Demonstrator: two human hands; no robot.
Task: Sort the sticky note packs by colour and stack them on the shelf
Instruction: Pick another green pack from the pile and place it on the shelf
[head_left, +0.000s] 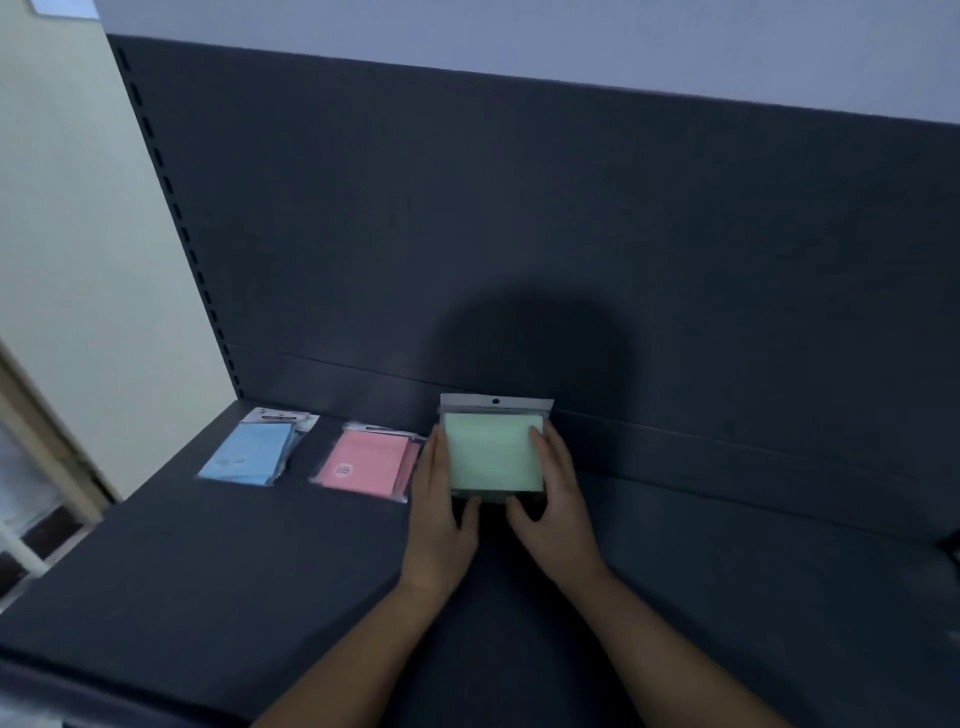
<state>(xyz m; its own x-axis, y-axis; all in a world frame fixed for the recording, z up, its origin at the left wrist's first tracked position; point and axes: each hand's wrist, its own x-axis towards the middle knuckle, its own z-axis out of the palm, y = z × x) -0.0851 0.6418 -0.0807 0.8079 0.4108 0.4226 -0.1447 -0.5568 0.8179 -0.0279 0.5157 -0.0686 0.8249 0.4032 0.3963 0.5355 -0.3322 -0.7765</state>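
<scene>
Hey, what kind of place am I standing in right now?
Probably a shop or stockroom. You face a dark metal display shelf with a slotted upright. Retail-bagged sticky note packs with hang holes lie sorted: blue pack, pink pack, green pack.

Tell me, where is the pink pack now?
The pink pack lies on the shelf, between the blue pack and the green pack, beside the left hand.
</scene>
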